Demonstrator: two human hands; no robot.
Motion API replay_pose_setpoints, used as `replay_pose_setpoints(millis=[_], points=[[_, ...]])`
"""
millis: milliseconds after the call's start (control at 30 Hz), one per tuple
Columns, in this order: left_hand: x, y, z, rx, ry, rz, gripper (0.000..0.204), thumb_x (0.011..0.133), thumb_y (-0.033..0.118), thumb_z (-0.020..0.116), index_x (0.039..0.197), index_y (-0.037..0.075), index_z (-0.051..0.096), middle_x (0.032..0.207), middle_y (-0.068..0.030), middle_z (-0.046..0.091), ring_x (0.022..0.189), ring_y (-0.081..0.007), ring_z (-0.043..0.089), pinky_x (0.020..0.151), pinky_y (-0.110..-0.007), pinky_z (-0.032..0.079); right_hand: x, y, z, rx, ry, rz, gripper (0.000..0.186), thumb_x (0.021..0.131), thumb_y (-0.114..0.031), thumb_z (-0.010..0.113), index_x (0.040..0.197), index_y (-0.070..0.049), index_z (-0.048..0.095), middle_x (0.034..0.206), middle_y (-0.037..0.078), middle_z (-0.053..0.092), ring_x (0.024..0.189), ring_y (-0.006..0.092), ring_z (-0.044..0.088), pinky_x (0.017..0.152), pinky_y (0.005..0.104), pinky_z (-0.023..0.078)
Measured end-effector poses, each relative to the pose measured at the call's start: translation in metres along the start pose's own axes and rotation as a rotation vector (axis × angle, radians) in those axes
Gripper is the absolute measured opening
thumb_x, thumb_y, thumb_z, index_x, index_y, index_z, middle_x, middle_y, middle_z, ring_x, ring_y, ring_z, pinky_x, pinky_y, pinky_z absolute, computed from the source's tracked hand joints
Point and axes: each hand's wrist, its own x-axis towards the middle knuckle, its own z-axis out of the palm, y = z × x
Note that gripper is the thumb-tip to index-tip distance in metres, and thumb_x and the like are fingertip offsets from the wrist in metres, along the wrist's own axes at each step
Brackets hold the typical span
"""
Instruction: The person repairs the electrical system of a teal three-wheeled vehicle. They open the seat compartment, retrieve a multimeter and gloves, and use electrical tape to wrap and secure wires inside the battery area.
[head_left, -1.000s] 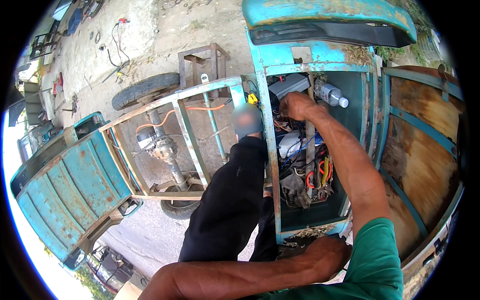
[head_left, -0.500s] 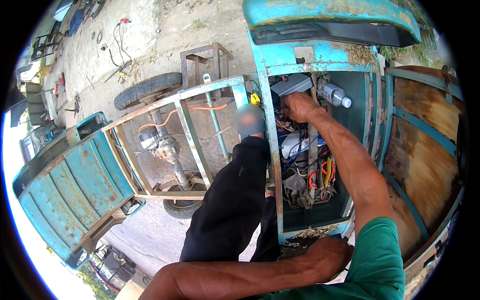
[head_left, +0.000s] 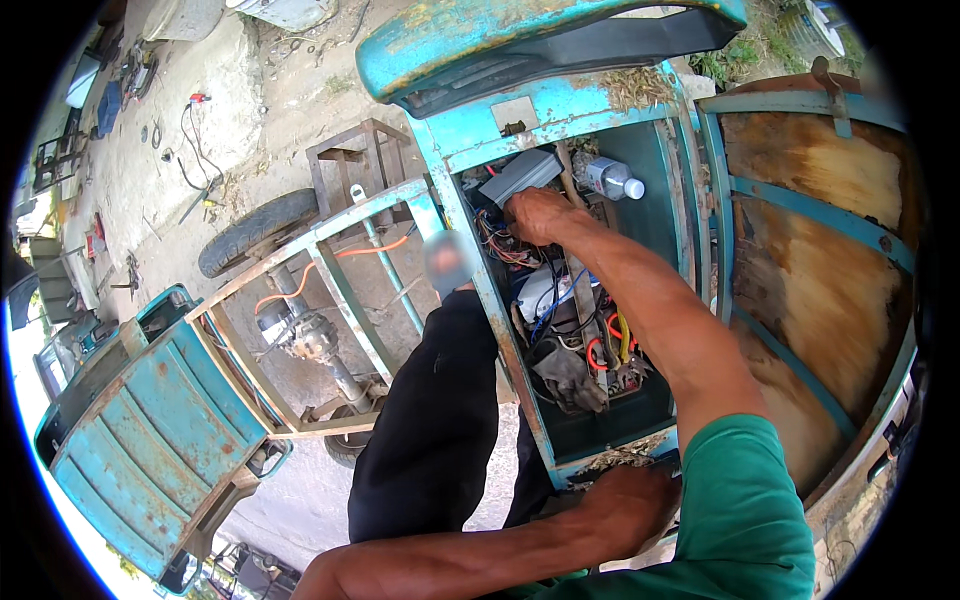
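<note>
While the right hand (head_left: 540, 216) reaches into the far left part of the open teal compartment (head_left: 648, 225), the left hand (head_left: 630, 505) sits low by its near rim. Right: fingers curled, back of hand up, at the near edge of a grey metal box (head_left: 520, 177), just beside a tangle of thin coloured wires (head_left: 503, 245); fingertips hidden, can't tell if they pinch anything. Left: bent, shaded, fingers out of sight, can't tell if it grips. Grey box lies tilted at the far left inside, clear bottle (head_left: 605, 177) on its side to the right of it. Nearer: white unit (head_left: 540, 290), crumpled grey cloth (head_left: 568, 375), orange-and-yellow handles (head_left: 625, 340). Narrow bar (head_left: 583, 290) runs far to near over the contents. Wood-faced panel (head_left: 800, 235) on the right; rusty frame (head_left: 350, 300) and tyre (head_left: 260, 232) on the left.
</note>
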Motion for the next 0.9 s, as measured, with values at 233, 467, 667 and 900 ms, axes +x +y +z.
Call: replay_pose_setpoints(millis=[233, 467, 667, 900], points=[[-0.001, -0.003, -0.001, -0.02, -0.057, 0.004, 0.033, 0.086, 0.017, 0.058, 0.105, -0.01, 0.056, 0.085, -0.0285, 0.068, 0.078, -0.045, 0.068, 0.07, -0.051, 0.054, 0.002, 0.004, 0.009, -0.106, 0.075, -0.069, 0.02, 0.078, -0.01, 0.06, 0.092, -0.005, 0.074, 0.099, 0.019, 0.072, 0.1, 0.0349, 0.069, 0.086, 0.0442, 0.055], [-0.001, -0.007, 0.006, -0.046, 0.002, 0.009, 0.028, 0.084, 0.016, 0.06, 0.099, -0.007, 0.06, 0.087, -0.0277, 0.068, 0.081, -0.0442, 0.067, 0.071, -0.051, 0.054, -0.001, -0.002, 0.014, -0.143, 0.187, -0.1, 0.019, 0.081, -0.016, 0.056, 0.086, -0.01, 0.073, 0.094, 0.015, 0.073, 0.096, 0.0329, 0.07, 0.086, 0.0426, 0.053], [0.002, -0.005, 0.007, -0.013, -0.058, -0.001, 0.029, 0.084, 0.017, 0.061, 0.1, -0.006, 0.059, 0.086, -0.0262, 0.068, 0.08, -0.0432, 0.068, 0.072, -0.051, 0.054, 0.0, 0.001, 0.021, -0.159, 0.224, -0.06, 0.02, 0.082, -0.014, 0.055, 0.088, -0.012, 0.074, 0.097, 0.014, 0.074, 0.097, 0.0306, 0.071, 0.089, 0.0426, 0.052], [0.003, -0.005, 0.015, 0.079, 0.057, 0.06, 0.03, 0.088, 0.02, 0.06, 0.107, -0.004, 0.059, 0.095, -0.0241, 0.069, 0.087, -0.0418, 0.068, 0.078, -0.051, 0.054, -0.054, -0.011, -0.025, 0.119, 0.282, 0.017, 0.032, 0.086, -0.024, 0.067, 0.112, -0.006, 0.069, 0.103, 0.017, 0.072, 0.101, 0.0314, 0.068, 0.09, 0.0448, 0.052]])
